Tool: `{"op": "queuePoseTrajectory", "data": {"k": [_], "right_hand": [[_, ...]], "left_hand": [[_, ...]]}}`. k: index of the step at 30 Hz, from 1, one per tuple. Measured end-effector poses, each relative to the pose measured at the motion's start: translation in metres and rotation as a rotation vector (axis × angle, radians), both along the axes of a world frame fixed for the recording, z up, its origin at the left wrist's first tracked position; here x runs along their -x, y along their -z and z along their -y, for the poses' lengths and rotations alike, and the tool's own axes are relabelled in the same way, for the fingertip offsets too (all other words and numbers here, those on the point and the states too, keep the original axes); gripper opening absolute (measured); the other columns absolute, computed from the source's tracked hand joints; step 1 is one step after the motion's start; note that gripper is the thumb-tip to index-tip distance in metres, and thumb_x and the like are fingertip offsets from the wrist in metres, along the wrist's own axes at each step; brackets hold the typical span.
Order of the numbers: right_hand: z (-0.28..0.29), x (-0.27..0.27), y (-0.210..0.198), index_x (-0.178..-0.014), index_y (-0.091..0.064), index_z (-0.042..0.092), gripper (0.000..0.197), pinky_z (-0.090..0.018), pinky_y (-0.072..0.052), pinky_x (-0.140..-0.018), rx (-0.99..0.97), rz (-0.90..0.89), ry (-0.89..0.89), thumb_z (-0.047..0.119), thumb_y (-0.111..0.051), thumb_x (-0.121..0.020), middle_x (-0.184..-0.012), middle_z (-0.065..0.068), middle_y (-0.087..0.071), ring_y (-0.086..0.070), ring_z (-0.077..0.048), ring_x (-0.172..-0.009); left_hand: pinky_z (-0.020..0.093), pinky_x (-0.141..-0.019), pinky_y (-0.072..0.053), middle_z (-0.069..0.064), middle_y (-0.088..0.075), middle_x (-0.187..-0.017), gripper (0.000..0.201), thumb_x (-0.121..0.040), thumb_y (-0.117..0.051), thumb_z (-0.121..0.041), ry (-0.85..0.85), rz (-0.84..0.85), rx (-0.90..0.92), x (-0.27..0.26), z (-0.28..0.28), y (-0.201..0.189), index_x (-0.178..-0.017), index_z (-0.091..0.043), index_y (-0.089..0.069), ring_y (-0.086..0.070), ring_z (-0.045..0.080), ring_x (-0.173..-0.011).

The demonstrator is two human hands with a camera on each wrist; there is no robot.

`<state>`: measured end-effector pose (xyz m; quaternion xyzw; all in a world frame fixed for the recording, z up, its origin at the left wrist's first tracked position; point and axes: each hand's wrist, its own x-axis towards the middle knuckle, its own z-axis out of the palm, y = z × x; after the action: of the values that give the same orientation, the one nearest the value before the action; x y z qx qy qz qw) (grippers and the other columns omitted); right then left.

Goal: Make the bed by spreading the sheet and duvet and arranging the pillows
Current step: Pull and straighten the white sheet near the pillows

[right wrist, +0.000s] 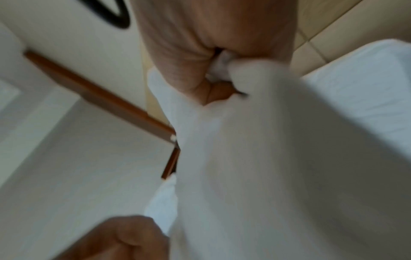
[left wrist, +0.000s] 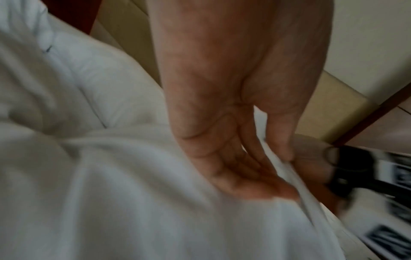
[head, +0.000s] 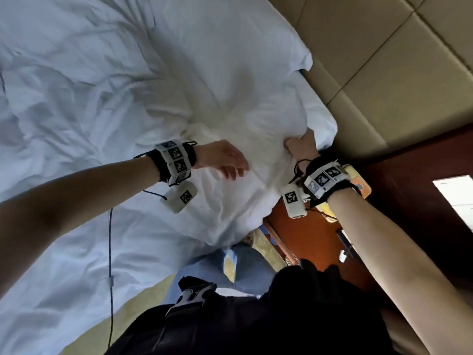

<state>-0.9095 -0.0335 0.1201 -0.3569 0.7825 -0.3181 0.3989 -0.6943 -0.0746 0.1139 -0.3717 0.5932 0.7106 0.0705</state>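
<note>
Right hand (head: 302, 146) fisted around bunched white pillow (head: 230, 85) fabric at its near corner, left hand (head: 225, 160) beside the grip, fingers relaxed and loose over the cloth, pillow stretching away toward padded headboard (head: 384, 73)

Two hands (head: 225, 160), one pillow (head: 230, 85) (white), one sheet (head: 64, 124).
</note>
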Motion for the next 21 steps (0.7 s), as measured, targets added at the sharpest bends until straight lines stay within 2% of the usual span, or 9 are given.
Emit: {"op": "queuePoseTrajectory", "data": {"k": [2,5,8,10,12,15,17,19,21], "right_hand": [[-0.002,0.018,-0.025,-0.074,-0.055,0.001,0.018,-0.013,-0.030,-0.038,0.070,-0.104,0.031,-0.014,-0.046,-0.080,-0.064,-0.004,-0.048,-0.050,-0.012,-0.061],[-0.020,0.043,-0.050,-0.068,-0.055,-0.002,0.016,-0.008,-0.032,-0.045,0.207,-0.078,0.040,-0.013,-0.044,-0.072,-0.064,-0.002,-0.047,-0.041,0.012,-0.045],[-0.041,0.060,-0.055,-0.068,-0.055,-0.007,0.021,-0.020,-0.038,-0.055,0.218,-0.039,0.077,-0.021,-0.041,-0.075,-0.067,-0.004,-0.052,-0.046,0.002,-0.058],[-0.052,0.064,-0.058,-0.071,-0.054,-0.016,0.015,-0.021,-0.035,-0.055,0.229,-0.030,0.058,-0.022,-0.042,-0.077,-0.070,-0.007,-0.052,-0.045,-0.004,-0.061],[-0.059,0.066,-0.057,-0.058,-0.046,0.003,0.034,-0.017,-0.030,-0.049,0.243,-0.014,0.027,-0.024,-0.041,-0.078,-0.055,0.002,-0.046,-0.037,0.006,-0.049],[-0.062,0.065,-0.057,-0.063,-0.044,0.010,0.037,-0.019,-0.027,-0.051,0.277,-0.007,0.030,-0.023,-0.041,-0.079,-0.049,0.015,-0.042,-0.033,0.004,-0.048],[-0.061,0.065,-0.054,-0.064,-0.047,0.007,0.034,-0.015,-0.030,-0.050,0.279,-0.015,0.082,-0.024,-0.040,-0.078,-0.044,0.017,-0.046,-0.036,0.008,-0.046],[-0.060,0.066,-0.052,-0.063,-0.047,0.006,0.034,-0.012,-0.031,-0.046,0.238,-0.035,0.151,-0.024,-0.039,-0.077,-0.041,0.017,-0.048,-0.040,0.008,-0.044],[-0.057,0.070,-0.049,-0.061,-0.041,0.009,0.033,-0.013,-0.031,-0.042,0.128,-0.045,0.246,-0.021,-0.042,-0.076,-0.047,0.012,-0.047,-0.041,0.000,-0.048]], "left_hand": [[0.019,-0.061,-0.053,0.001,-0.068,-0.076,0.009,-0.091,-0.061,-0.012,-0.216,0.066,0.175,0.000,0.032,-0.005,-0.088,-0.009,-0.068,-0.061,0.011,-0.064],[0.017,-0.059,-0.051,-0.003,-0.056,-0.078,0.010,-0.088,-0.062,-0.003,-0.405,0.122,0.527,0.006,0.084,0.001,-0.089,-0.012,-0.060,-0.057,-0.003,-0.060],[0.034,-0.096,-0.047,0.006,-0.051,-0.115,0.045,-0.086,-0.066,-0.004,-0.141,0.155,0.605,0.024,0.118,0.005,-0.127,-0.011,-0.050,-0.058,0.019,-0.105],[0.033,-0.110,-0.034,0.010,-0.031,-0.147,0.078,-0.083,-0.072,-0.012,0.128,0.262,0.658,0.045,0.120,-0.005,-0.147,-0.018,-0.028,-0.036,0.027,-0.134],[0.028,-0.113,-0.025,0.007,-0.019,-0.156,0.098,-0.076,-0.078,-0.012,0.339,0.318,0.698,0.067,0.113,-0.014,-0.152,-0.021,-0.015,-0.024,0.023,-0.143],[0.031,-0.113,-0.031,0.008,-0.030,-0.153,0.093,-0.078,-0.075,-0.018,0.593,0.522,0.666,0.086,0.100,-0.009,-0.150,-0.012,-0.017,-0.033,0.024,-0.139],[0.036,-0.104,-0.044,0.010,-0.051,-0.136,0.074,-0.075,-0.071,-0.034,0.705,0.660,0.690,0.086,0.089,0.002,-0.137,-0.010,-0.039,-0.052,0.026,-0.121],[0.032,-0.097,-0.048,0.002,-0.063,-0.112,0.064,-0.066,-0.069,-0.041,0.732,0.611,0.706,0.082,0.083,0.016,-0.119,-0.008,-0.055,-0.059,0.019,-0.100],[0.029,-0.098,-0.046,-0.006,-0.062,-0.109,0.058,-0.070,-0.070,-0.043,0.678,0.531,0.684,0.074,0.086,0.033,-0.116,-0.009,-0.059,-0.057,0.011,-0.097]]}}
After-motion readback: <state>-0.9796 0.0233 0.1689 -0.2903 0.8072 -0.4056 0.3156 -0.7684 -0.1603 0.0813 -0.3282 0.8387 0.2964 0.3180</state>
